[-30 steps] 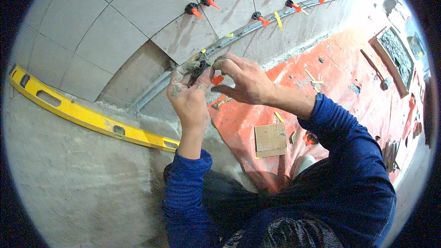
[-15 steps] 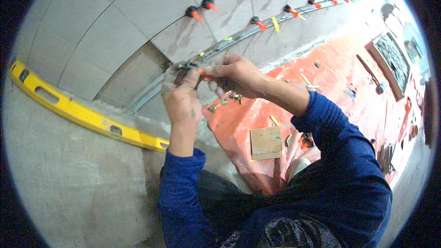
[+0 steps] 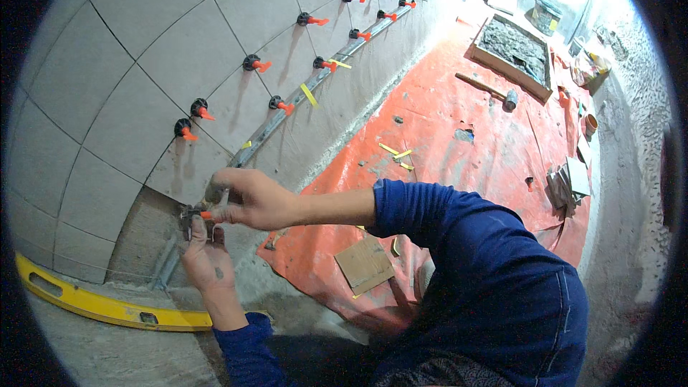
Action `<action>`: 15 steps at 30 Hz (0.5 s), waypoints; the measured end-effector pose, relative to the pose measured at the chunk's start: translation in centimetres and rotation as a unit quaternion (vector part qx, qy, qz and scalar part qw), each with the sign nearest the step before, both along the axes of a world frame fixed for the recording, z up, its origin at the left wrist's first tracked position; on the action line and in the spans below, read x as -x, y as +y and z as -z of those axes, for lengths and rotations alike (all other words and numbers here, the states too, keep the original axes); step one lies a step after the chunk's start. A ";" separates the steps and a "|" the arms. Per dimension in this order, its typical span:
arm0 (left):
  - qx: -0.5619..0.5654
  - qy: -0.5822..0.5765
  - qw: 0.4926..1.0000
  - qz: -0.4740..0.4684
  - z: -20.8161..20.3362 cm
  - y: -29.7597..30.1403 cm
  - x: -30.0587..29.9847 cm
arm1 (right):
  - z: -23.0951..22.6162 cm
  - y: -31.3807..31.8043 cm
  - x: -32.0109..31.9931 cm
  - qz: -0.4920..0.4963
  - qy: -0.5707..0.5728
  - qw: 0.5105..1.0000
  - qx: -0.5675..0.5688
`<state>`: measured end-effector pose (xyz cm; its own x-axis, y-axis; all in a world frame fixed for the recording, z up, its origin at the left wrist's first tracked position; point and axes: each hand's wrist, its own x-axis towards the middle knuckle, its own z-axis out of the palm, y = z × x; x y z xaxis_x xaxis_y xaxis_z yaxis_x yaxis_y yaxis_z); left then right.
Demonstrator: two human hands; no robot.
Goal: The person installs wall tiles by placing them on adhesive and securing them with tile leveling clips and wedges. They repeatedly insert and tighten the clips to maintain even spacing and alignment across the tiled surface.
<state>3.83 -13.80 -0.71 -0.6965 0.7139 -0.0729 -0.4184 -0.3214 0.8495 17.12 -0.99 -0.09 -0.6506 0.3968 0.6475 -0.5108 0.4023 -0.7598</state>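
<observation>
Both hands meet at the lower edge of a grey tiled wall (image 3: 129, 100), next to a bare patch (image 3: 140, 233) with no tile. My right hand (image 3: 251, 197) pinches a small orange-and-black tile levelling clip (image 3: 199, 213) at the tile's corner. My left hand (image 3: 204, 254) reaches up from below and touches the same clip with its fingertips. A metal rail (image 3: 287, 111) runs along under the bottom row of tiles.
Several orange-and-black clips (image 3: 188, 129) stick out of the tile joints. A yellow spirit level (image 3: 107, 304) lies on the floor at the left. An orange sheet (image 3: 459, 158) holds a cardboard scrap (image 3: 364, 264), a hammer (image 3: 491, 89), a mortar box (image 3: 516, 46) and yellow strips (image 3: 395, 152).
The view has swung, so the wall and the sheet sit higher and more to the right. Both hands stay together on the clip at the tile's lower corner, now lower in the picture.
</observation>
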 end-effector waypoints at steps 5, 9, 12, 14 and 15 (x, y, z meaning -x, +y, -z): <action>-0.014 -0.007 1.000 0.017 0.6 0.2 0.0 | 0.6 0.1 0.5 0.137 0.035 0.933 -0.332; -0.008 0.036 0.999 0.012 0.4 0.1 0.0 | 0.1 0.4 0.6 -0.199 -0.091 0.937 0.273; 0.005 0.049 0.998 -0.029 0.5 0.3 -0.2 | 0.0 0.1 0.5 -0.101 -0.083 0.986 0.107; -0.004 0.073 0.996 -0.044 0.6 0.2 -0.5 | 0.3 -0.5 0.6 0.020 -0.043 0.998 -0.051; 0.008 0.076 0.994 -0.077 0.5 0.4 -0.6 | 0.5 -0.6 0.7 0.068 -0.009 0.988 -0.136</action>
